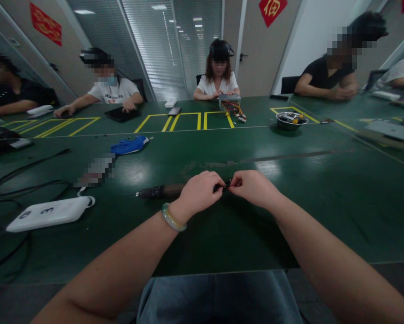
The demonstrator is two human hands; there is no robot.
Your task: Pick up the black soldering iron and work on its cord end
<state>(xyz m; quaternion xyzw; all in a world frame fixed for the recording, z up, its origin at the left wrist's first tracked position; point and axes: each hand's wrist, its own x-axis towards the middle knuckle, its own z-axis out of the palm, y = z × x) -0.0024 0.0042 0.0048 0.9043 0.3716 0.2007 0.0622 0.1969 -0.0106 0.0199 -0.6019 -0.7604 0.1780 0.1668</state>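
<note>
An electric screwdriver [168,191] with a dark body lies sideways just above the green table, its metal bit to the left. My left hand [202,191] is closed round its rear part, which the fingers hide. A black end piece [218,186] shows between the left thumb and fingers. Close against it, my right hand [251,186] pinches a small dark part at the tail. The fingertips cover that part, so its kind does not show. Both hands almost touch.
To the left are a white power bank [50,213], a phone [96,170], black cables [29,185] and a blue glove [129,145]. Farther back stand a metal bowl [289,126] with small items and a grey box with coloured wires [231,104]. Several people sit around the table.
</note>
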